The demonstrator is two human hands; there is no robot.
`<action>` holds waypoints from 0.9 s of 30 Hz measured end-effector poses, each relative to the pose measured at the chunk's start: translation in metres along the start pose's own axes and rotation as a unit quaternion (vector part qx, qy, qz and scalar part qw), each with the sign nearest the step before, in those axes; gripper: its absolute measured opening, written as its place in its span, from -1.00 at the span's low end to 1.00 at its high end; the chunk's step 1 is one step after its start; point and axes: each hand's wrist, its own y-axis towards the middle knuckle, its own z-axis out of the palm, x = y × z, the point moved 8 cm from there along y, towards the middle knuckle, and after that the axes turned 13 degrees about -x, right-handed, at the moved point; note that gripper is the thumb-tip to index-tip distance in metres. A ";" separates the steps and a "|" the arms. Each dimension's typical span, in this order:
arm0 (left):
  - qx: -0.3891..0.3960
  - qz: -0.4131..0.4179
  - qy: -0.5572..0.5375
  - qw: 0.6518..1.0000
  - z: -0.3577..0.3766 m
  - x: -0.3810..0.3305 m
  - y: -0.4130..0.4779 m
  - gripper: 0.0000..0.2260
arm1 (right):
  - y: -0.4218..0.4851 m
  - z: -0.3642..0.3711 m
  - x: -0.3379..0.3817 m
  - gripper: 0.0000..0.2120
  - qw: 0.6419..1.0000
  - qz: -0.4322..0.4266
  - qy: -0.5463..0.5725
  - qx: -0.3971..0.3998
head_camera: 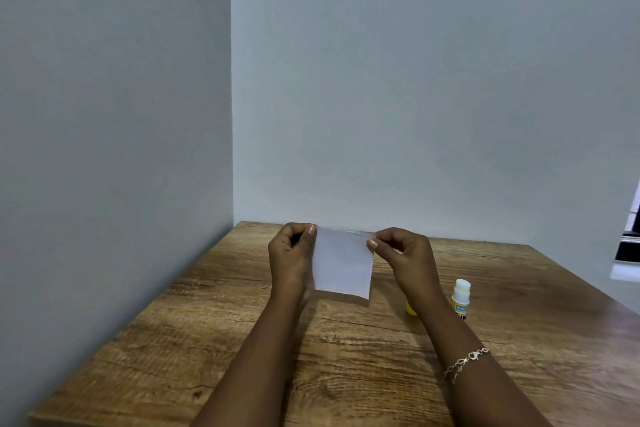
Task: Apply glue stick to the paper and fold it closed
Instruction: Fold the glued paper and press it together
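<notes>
Two hands up at the far end of the table point(242, 340), each pinching a top corner of the paper point(341, 263). The left hand point(289, 253) and right hand point(403, 251) both have thumb and curled fingers clamped on it, so the small white sheet hangs flat and smooth, roughly rectangular. Honestly can't tell whether its bottom edge touches the wood. The tabletop is brown with heavy wavy grain. The glue stick point(461, 298) stands upright just right of the right forearm, a stubby tube with its rounded white tip bare and a yellow label. A small yellow bit point(412, 309) peeks out beside that forearm, mostly hidden. There's a thin chain bracelet point(465, 362) on the right forearm.
</notes>
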 end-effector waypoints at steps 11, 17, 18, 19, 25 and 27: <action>0.089 0.416 0.293 0.856 0.037 -0.034 -0.043 -0.74 | -0.008 0.009 0.015 -0.91 0.994 -0.092 -0.056 0.017; 0.091 0.398 0.273 0.871 0.033 -0.031 -0.037 -0.75 | -0.010 0.014 0.017 -0.92 0.992 -0.105 -0.059 0.033; 0.093 0.393 0.272 0.874 0.033 -0.031 -0.037 -0.74 | -0.010 0.014 0.018 -0.91 0.992 -0.104 -0.057 0.037; 0.095 0.390 0.272 0.875 0.034 -0.031 -0.037 -0.74 | -0.010 0.015 0.018 -0.90 0.992 -0.103 -0.055 0.040; 0.092 0.371 0.249 0.890 0.033 -0.036 -0.039 -0.74 | -0.009 0.018 0.014 -0.94 0.993 -0.082 -0.055 0.059; 0.066 0.345 0.207 0.913 0.025 -0.039 -0.033 -0.79 | -0.009 0.019 0.011 -0.97 0.992 -0.076 -0.071 0.069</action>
